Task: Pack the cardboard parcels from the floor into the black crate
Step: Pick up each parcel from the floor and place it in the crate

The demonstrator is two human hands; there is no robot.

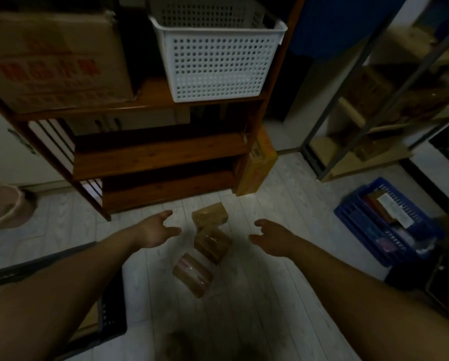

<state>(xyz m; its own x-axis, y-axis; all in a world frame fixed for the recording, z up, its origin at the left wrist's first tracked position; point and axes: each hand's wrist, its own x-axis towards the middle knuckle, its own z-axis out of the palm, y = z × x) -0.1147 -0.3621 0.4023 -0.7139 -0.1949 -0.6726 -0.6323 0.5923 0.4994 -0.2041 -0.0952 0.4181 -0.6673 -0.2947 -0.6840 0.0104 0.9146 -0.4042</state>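
Observation:
Three small taped cardboard parcels lie in a row on the pale floor: the far parcel [209, 215], the middle parcel [212, 244] and the near parcel [192, 274]. My left hand [157, 227] hovers open just left of the far two, fingers spread, holding nothing. Right of them my right hand [271, 238] is open too, palm turned inward. Neither hand touches a parcel. The black crate [111, 308] stands at the lower left, mostly hidden under my left forearm.
A wooden shelf unit [161, 144] stands just behind the parcels, carrying a white perforated basket [218, 61] and a big carton [54, 61]. A yellow box [257, 165] leans on its right side. A blue crate [384, 225] sits right, a pink bin [4, 207] left.

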